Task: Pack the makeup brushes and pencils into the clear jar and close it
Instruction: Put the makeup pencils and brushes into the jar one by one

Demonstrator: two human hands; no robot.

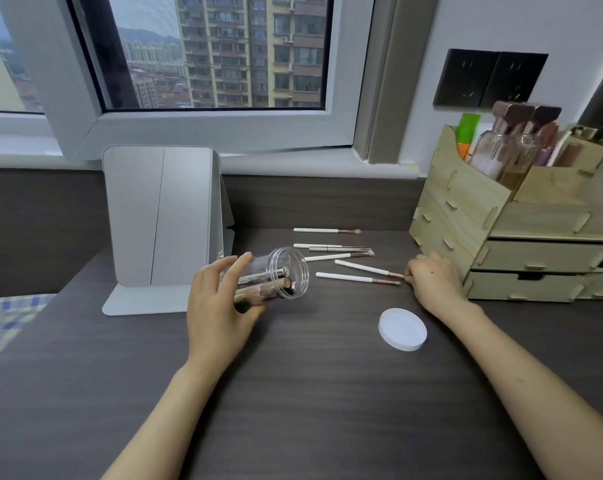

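My left hand [220, 303] holds the clear jar [279, 275] tilted on its side, mouth facing right, with several rose-gold pencils and tubes inside. My right hand [431, 282] pinches the bristle ends of two white-handled brushes [358, 275] lying on the dark desk. More white-handled brushes [327, 230] and a slim rose-gold pencil [334, 249] lie in a row behind them. The jar's white lid [402, 329] rests upside down on the desk, in front of my right hand.
A grey folding mirror stand [161, 220] stands behind the jar at the left. A wooden organizer [507, 216] with drawers and bottles fills the right side. The desk [310, 393] ends at a windowsill and wall behind.
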